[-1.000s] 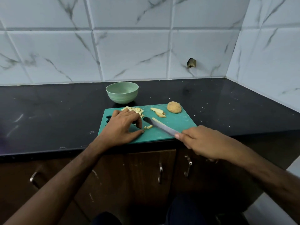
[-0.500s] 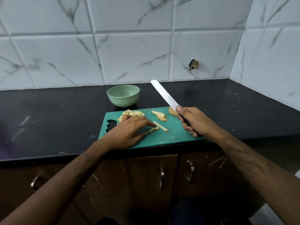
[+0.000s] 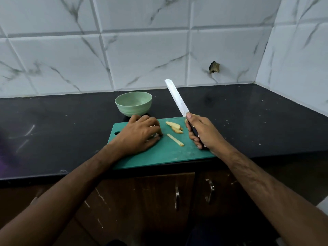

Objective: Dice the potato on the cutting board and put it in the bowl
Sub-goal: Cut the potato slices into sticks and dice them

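A green cutting board [image 3: 168,157] lies at the counter's front edge. My left hand [image 3: 138,135] is cupped over the pile of diced potato on the board's left part, fingers curled down, and hides most of the pieces. One potato strip [image 3: 175,139] lies just to the right of its fingertips, with a few slices [image 3: 174,127] behind it. My right hand [image 3: 202,132] grips the dark handle of a knife [image 3: 176,98], whose blade points up and away, clear of the board. The uncut potato piece is almost hidden behind that hand. A pale green bowl [image 3: 133,105] stands just behind the board.
The black countertop [image 3: 62,130] runs left and right, with white marbled tiles behind and a tiled side wall [image 3: 301,68] at the right. Brown cabinet doors with metal handles [image 3: 177,197] are below the counter edge.
My right hand lifted the knife off the board and now holds it blade-up on the right. My left hand moved back from the strip and closed over the diced pile.
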A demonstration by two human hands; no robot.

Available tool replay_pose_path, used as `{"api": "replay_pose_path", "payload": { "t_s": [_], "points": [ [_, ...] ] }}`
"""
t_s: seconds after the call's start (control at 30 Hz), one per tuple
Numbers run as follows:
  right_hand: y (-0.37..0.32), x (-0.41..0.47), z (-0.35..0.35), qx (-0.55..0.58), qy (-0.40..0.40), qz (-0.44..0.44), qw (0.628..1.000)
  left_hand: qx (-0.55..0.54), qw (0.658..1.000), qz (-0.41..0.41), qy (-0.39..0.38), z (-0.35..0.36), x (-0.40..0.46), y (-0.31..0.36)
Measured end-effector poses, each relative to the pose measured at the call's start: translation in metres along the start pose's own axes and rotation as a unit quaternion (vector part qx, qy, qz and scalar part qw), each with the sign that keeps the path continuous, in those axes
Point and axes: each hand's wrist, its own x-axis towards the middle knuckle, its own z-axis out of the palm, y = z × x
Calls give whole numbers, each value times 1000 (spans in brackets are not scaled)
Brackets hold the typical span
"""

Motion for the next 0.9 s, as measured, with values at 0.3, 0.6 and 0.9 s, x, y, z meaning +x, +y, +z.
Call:
{"api": "replay_pose_path", "payload": {
  "t_s": [0.3,0.6,0.9],
  "points": [
    [1,1,0,-3,-8,-9,1000,-13,1000,15,10,-1,9,6],
    [3,2,-1,-2,-6,-5,1000,-27,998,59,-7,-5,16,17],
    [2,1,0,-20,-6,-7,1000,-36,999,0,9,-9,-12,20]
  ]
}}
